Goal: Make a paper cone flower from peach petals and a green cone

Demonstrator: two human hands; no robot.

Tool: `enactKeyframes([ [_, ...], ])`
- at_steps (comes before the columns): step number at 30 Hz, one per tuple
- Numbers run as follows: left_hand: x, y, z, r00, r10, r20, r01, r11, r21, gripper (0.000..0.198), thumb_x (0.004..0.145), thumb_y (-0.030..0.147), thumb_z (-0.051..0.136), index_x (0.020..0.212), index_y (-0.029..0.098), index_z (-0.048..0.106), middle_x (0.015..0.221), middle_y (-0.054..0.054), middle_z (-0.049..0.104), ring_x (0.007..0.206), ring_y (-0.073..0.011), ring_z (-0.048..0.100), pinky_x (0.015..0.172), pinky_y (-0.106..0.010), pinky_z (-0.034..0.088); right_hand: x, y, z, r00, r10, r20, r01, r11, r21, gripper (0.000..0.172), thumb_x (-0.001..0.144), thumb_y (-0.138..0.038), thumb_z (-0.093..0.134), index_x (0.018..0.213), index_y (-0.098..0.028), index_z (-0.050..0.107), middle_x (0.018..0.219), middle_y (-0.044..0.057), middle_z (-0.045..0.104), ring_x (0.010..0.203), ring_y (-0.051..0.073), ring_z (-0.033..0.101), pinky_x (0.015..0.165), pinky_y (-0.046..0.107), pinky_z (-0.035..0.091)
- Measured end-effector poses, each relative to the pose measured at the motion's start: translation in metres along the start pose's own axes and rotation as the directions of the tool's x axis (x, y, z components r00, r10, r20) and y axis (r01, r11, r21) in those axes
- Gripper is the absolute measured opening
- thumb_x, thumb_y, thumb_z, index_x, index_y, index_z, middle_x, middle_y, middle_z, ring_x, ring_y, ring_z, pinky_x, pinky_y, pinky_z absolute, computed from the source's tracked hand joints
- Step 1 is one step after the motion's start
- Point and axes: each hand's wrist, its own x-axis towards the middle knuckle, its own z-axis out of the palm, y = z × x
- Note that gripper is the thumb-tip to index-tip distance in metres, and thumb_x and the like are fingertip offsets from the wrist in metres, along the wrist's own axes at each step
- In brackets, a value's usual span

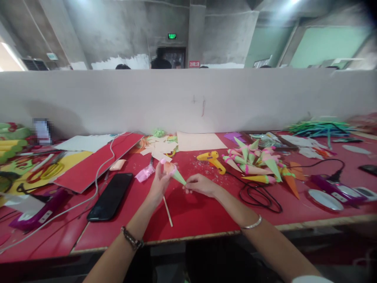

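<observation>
A small paper cone [178, 177], pale green with a pink and orange wide end, is held between my two hands above the red table. My left hand [161, 180] grips the wide end, fingers wrapped round it. At the narrow tip, my right hand [202, 185] pinches the cone with thumb and fingers. Below my left hand a thin wooden stick [168, 212] lies on the table. A pink crumpled packet [145, 173] rests just left of that hand. To the right, a yellow glue gun [212, 160] lies near a heap of similar cones [256, 159].
A black phone [110, 197] and a red board [98, 163] with a white cable lie on the left. Yellow-handled scissors [47, 173] are farther left. Purple power strips [338, 190] stand at both sides. A white partition [147, 100] closes the table's back.
</observation>
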Motion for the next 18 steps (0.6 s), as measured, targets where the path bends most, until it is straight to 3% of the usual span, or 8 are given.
enactKeyframes([
  [3,0.004,-0.001,-0.009,0.999,-0.04,0.01,0.04,0.997,-0.071,0.067,0.059,0.029,0.066,0.118,0.028,0.035,0.094,0.0,0.063,0.091,-0.0158,0.058,0.079,-0.029,0.042,0.0,-0.007,-0.005,0.994,-0.064,-0.094,0.062,0.998,-0.016,0.035,0.057,-0.046,0.067,0.063,-0.012,0.063,0.059,0.003,0.061,0.054,0.009,0.051,0.056,0.024,0.04],
  [6,0.005,0.0,-0.018,0.997,-0.071,0.038,0.073,0.996,-0.058,0.068,0.061,0.036,0.065,0.121,0.027,0.033,0.093,-0.003,0.063,0.092,-0.0175,0.058,0.078,-0.03,0.042,-0.009,-0.02,-0.018,0.963,-0.152,-0.223,0.138,0.987,-0.076,0.034,0.061,-0.046,0.064,0.062,-0.012,0.063,0.062,0.003,0.062,0.056,0.009,0.052,0.058,0.024,0.041],
  [11,0.002,0.003,-0.02,0.994,-0.096,0.049,0.098,0.994,-0.049,0.066,0.063,0.042,0.062,0.12,0.026,0.034,0.089,-0.002,0.063,0.087,-0.0166,0.059,0.076,-0.029,0.041,-0.063,-0.053,-0.059,0.822,-0.316,-0.473,0.22,0.943,-0.248,0.028,0.071,-0.04,0.057,0.06,-0.015,0.062,0.061,0.001,0.06,0.059,0.01,0.051,0.059,0.023,0.04],
  [12,0.001,0.003,-0.019,0.993,-0.103,0.058,0.106,0.994,-0.036,0.063,0.065,0.042,0.061,0.12,0.026,0.035,0.088,-0.002,0.063,0.087,-0.0164,0.059,0.076,-0.029,0.041,-0.08,-0.06,-0.069,0.774,-0.349,-0.529,0.21,0.929,-0.305,0.026,0.072,-0.039,0.057,0.062,-0.015,0.063,0.063,0.001,0.061,0.06,0.01,0.052,0.061,0.023,0.041],
  [13,0.0,0.004,-0.018,0.992,-0.111,0.064,0.112,0.994,-0.018,0.06,0.066,0.041,0.059,0.119,0.025,0.036,0.088,-0.001,0.062,0.086,-0.0163,0.059,0.076,-0.029,0.041,-0.096,-0.066,-0.078,0.676,-0.415,-0.609,0.14,0.884,-0.446,0.026,0.072,-0.039,0.056,0.063,-0.016,0.063,0.062,0.001,0.061,0.059,0.011,0.053,0.06,0.024,0.042],
  [16,0.0,0.005,-0.016,0.991,-0.12,0.064,0.12,0.993,0.013,0.053,0.068,0.039,0.057,0.116,0.024,0.039,0.085,-0.001,0.062,0.084,-0.0153,0.059,0.074,-0.028,0.042,-0.141,-0.083,-0.104,0.448,-0.561,-0.696,-0.209,0.691,-0.692,0.026,0.071,-0.04,0.056,0.077,-0.016,0.066,0.069,0.004,0.065,0.063,0.016,0.057,0.062,0.028,0.044],
  [17,0.0,0.005,-0.016,0.991,-0.116,0.062,0.116,0.993,0.007,0.051,0.068,0.038,0.057,0.114,0.024,0.04,0.085,-0.001,0.062,0.083,-0.0147,0.059,0.074,-0.027,0.042,-0.152,-0.088,-0.11,0.384,-0.624,-0.681,-0.294,0.616,-0.731,0.026,0.07,-0.039,0.057,0.079,-0.016,0.066,0.074,0.006,0.066,0.067,0.018,0.059,0.065,0.029,0.043],
  [18,0.001,0.005,-0.016,0.992,-0.112,0.055,0.112,0.994,-0.007,0.048,0.068,0.036,0.057,0.112,0.023,0.042,0.085,0.0,0.062,0.082,-0.0139,0.059,0.074,-0.026,0.042,-0.16,-0.092,-0.116,0.377,-0.664,-0.646,-0.357,0.539,-0.763,0.025,0.071,-0.037,0.056,0.079,-0.016,0.066,0.075,0.007,0.067,0.069,0.019,0.059,0.065,0.029,0.043],
])
